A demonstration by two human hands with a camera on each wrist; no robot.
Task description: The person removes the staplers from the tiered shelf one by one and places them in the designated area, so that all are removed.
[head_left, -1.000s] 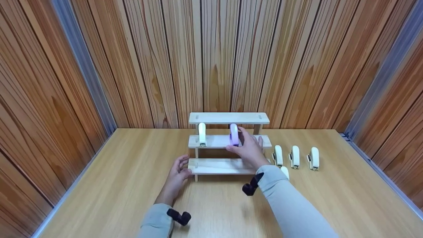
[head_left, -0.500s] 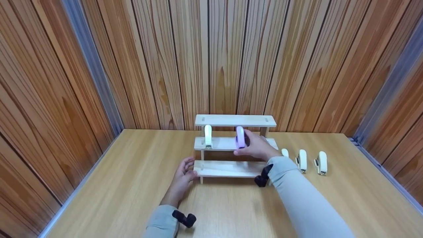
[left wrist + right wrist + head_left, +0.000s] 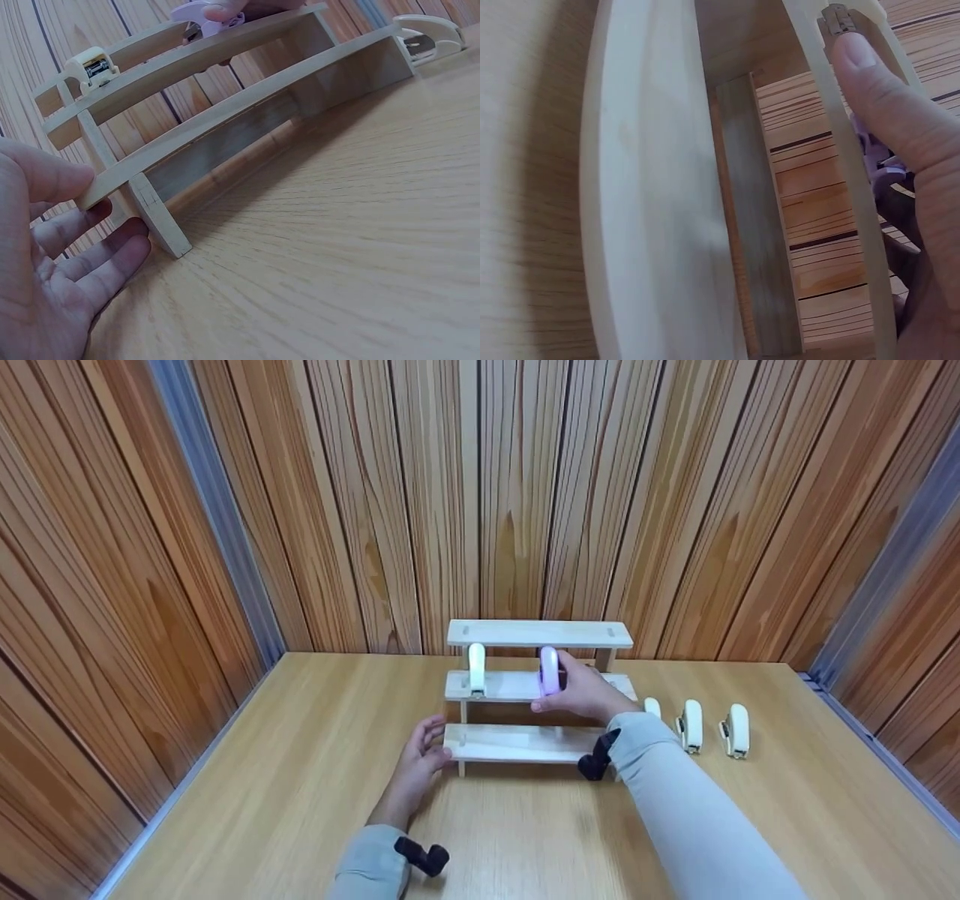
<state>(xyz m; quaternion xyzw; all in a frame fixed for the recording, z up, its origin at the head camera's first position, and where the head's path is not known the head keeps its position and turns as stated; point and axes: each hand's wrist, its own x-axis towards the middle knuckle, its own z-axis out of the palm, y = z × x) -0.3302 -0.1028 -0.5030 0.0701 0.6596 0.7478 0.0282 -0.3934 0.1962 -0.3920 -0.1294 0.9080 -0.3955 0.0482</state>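
My right hand [image 3: 583, 690] grips a purple mini stapler [image 3: 550, 671] at the middle tier of a three-tier wooden shelf rack [image 3: 525, 742]. The stapler stands upright there, its far side hidden by my fingers. To its left on that tier stands a white stapler [image 3: 477, 669]. My left hand [image 3: 416, 765] holds the left end of the lowest tier. In the left wrist view, its thumb lies along that board [image 3: 112, 176] and its fingers reach underneath. Past my right thumb in the right wrist view, part of the purple stapler [image 3: 885, 171] shows behind the tier's edge.
White staplers stand on the table right of the rack: one [image 3: 738, 730] farthest out, one [image 3: 691, 726] nearer, and one [image 3: 652, 707] partly hidden by my right sleeve. Wood-patterned walls [image 3: 517, 495] enclose the table [image 3: 337, 720]. Both wrists carry black camera mounts.
The head view has shifted, moving the scene slightly right. My right wrist has risen and swung right, now covering more of the nearest white staplers. The purple stapler keeps its place at the tier.
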